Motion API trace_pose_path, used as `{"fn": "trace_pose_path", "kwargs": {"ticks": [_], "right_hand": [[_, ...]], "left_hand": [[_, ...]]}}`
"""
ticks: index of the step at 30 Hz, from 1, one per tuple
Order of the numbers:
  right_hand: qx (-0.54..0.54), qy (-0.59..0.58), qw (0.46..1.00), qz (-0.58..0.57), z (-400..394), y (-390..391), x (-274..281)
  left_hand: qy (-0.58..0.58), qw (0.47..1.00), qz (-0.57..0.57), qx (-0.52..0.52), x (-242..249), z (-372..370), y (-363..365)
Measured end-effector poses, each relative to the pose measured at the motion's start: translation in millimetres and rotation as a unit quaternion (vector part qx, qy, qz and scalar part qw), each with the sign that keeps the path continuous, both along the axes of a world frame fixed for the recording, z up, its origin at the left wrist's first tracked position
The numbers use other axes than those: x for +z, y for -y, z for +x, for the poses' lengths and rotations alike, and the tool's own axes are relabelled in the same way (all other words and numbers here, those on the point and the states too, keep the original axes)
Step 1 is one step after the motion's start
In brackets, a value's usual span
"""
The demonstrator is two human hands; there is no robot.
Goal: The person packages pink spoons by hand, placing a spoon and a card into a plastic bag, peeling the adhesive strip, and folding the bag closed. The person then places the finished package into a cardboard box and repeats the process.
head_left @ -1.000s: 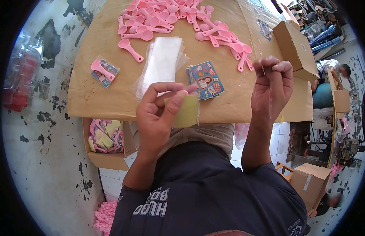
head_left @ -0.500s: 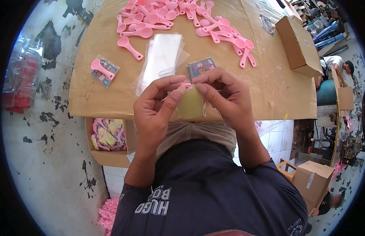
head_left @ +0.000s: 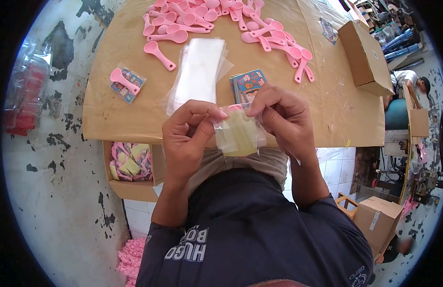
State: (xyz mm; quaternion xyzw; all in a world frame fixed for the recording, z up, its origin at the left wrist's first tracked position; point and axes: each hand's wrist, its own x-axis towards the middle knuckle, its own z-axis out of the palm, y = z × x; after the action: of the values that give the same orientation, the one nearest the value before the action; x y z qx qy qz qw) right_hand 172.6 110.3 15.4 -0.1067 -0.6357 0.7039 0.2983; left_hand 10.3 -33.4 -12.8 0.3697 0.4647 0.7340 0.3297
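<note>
A clear plastic bag (head_left: 239, 133) with a yellow-green card and a bit of pink inside hangs between my two hands at the table's front edge. My left hand (head_left: 190, 129) pinches its upper left corner, and my right hand (head_left: 283, 117) pinches the upper right. Just beyond them lie a stack of printed cards (head_left: 250, 82) and a pile of empty clear bags (head_left: 197, 69). Pink spoons (head_left: 183, 16) are heaped at the back of the table. One spoon (head_left: 124, 80) rests on a bagged card at the left.
An open box (head_left: 130, 189) of packed items sits below the table's left edge. A cardboard box (head_left: 365, 57) stands on the table's right side. Another carton (head_left: 378, 217) is on the floor at right. Two other people (head_left: 405, 79) are partly visible at the far right.
The bag has opened out flatter and lower between my hands, showing more of its upper part. My right hand has shifted slightly right, and more of the card stack shows.
</note>
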Motion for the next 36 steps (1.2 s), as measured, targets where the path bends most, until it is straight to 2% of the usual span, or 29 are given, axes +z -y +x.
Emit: {"fn": "trace_pose_path", "kwargs": {"ticks": [3, 5, 8, 9, 11, 13, 15, 18, 20, 22, 24, 25, 27, 31, 34, 36], "right_hand": [[0.006, 0.025, 0.998, 0.059, 5, -4, 3], [0.012, 0.026, 0.997, 0.069, 6, -5, 5], [0.003, 0.039, 0.997, 0.063, 4, 4, 13], [-0.009, 0.053, 0.998, 0.045, 3, 7, 14], [-0.021, 0.083, 0.994, 0.069, 4, 7, 7], [-0.032, 0.113, 0.989, 0.092, 3, 10, 4], [-0.055, 0.001, 0.998, -0.009, -2, 16, 4], [-0.067, -0.038, 0.997, 0.004, 1, 12, 6], [-0.080, -0.057, 0.995, 0.009, -4, 17, 8], [-0.093, -0.078, 0.992, 0.015, -6, 20, 11], [-0.121, 0.111, 0.972, 0.167, -2, 16, 14], [-0.121, 0.109, 0.973, 0.166, -2, 14, 11], [-0.188, 0.144, 0.933, 0.271, -2, 9, 4], [-0.230, 0.149, 0.922, 0.273, 11, -3, 0], [-0.264, 0.188, 0.904, 0.280, 15, -13, 0], [-0.277, 0.260, 0.869, 0.317, 13, -17, 0]], "left_hand": [[0.027, 0.999, 0.020, -0.019, 1, 1, 0], [0.088, 0.995, 0.043, -0.036, 5, 3, -1], [0.115, 0.991, 0.061, -0.033, -2, 1, 3], [0.114, 0.991, 0.062, -0.032, 0, 2, 4], [0.023, 0.999, -0.026, -0.014, 4, 6, 8], [0.065, 0.998, -0.014, -0.008, 9, 12, 2], [0.107, 0.994, -0.001, -0.002, 15, 14, 2], [0.087, 0.995, -0.043, -0.036, 19, 11, 7], [-0.044, 0.994, -0.071, -0.066, 11, 5, 10], [-0.072, 0.994, -0.063, -0.055, 14, -1, 14], [-0.159, 0.985, -0.064, 0.017, 18, -13, 20], [-0.161, 0.985, -0.065, 0.018, 20, -22, 21], [-0.208, 0.969, 0.036, 0.132, 25, -47, 21], [-0.241, 0.948, 0.009, 0.208, 29, -109, 33], [-0.239, 0.937, 0.012, 0.254, 22, -125, 30], [-0.225, 0.936, 0.023, 0.269, 13, -125, 29]]}}
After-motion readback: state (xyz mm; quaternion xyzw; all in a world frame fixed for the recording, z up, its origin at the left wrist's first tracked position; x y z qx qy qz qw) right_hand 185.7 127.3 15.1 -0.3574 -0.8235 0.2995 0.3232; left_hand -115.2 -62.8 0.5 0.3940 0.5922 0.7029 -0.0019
